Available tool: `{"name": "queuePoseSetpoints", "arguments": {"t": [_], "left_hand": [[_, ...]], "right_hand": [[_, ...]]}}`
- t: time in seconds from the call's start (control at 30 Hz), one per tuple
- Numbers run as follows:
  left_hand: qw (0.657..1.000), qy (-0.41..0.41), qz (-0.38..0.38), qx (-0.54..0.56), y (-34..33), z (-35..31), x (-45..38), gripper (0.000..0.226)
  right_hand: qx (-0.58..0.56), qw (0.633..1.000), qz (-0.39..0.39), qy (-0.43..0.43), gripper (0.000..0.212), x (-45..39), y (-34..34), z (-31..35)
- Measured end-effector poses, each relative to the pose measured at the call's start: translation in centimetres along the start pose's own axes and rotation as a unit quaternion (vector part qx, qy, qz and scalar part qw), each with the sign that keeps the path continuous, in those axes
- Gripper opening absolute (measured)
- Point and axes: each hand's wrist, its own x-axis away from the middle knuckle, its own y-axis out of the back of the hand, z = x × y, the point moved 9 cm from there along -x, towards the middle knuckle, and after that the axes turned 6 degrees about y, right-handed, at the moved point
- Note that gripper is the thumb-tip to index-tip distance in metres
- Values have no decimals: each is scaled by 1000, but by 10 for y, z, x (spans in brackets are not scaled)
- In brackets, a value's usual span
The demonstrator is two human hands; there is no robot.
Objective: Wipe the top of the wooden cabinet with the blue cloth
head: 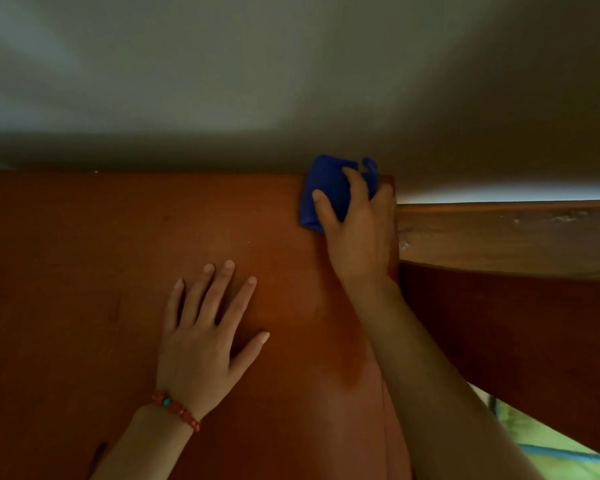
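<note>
Cloth: blue cloth (329, 192) bunched at the wooden cabinet (118, 271) top's far right corner.
Right hand (355, 233): clenched on it — unwiped wood runs leftward.
Left hand (201, 341): flat, fingers spread, grasping nothing — nearer the camera.

Dim, soft-focus picture; pale light falls on the wall (84, 81) from upper left, with wide-angle bending at edges.

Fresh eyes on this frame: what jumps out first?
The blue cloth stands out most, bunched under the right hand at the far right corner of the wooden cabinet, at its top edge by the wall. Next is the left hand, lying flat with fingers spread on the reddish wood, a red beaded bracelet at the wrist.
</note>
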Motion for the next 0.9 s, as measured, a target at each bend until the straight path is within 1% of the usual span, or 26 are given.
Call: {"name": "queuePoseSetpoints", "arguments": {"t": [0.07,0.13,0.2,0.27,0.3,0.37,0.47,0.53,0.6,0.73,0.8,0.9], "left_hand": [[1000,0,9,2,1,1,0,63],[1000,-4,8,1,1,1,-1,62],[1000,-6,8,-1,0,1,0,62],[1000,-6,6,0,0,1,0,62],[1000,-7,4,-1,0,1,0,62],[1000,-7,4,-1,0,1,1,63],[1000,-8,10,-3,0,2,0,63],[1000,-11,9,-4,-2,2,0,63],[1000,-13,8,-1,-2,2,0,63],[1000,-14,8,-1,0,1,1,63],[1000,-17,8,-4,0,1,2,63],[1000,-20,6,-6,-2,1,2,63]], "right_hand": [[-14,998,-36,-47,52,4,18,-24],[-23,994,-60,-87,53,7,22,-31],[-12,997,-50,-62,54,8,9,-11],[-9,1000,-11,-14,55,6,-8,13],[-5,1000,6,3,55,5,-12,16],[17,1000,9,25,55,3,-5,8],[-8,999,-24,-19,53,3,12,-22],[-17,999,-41,-28,53,12,15,-23],[-16,999,-28,-35,53,32,14,-20],[23,996,39,-73,55,88,13,-22],[29,997,28,-72,55,77,14,-20],[17,999,-1,-46,53,31,7,-12]]}}
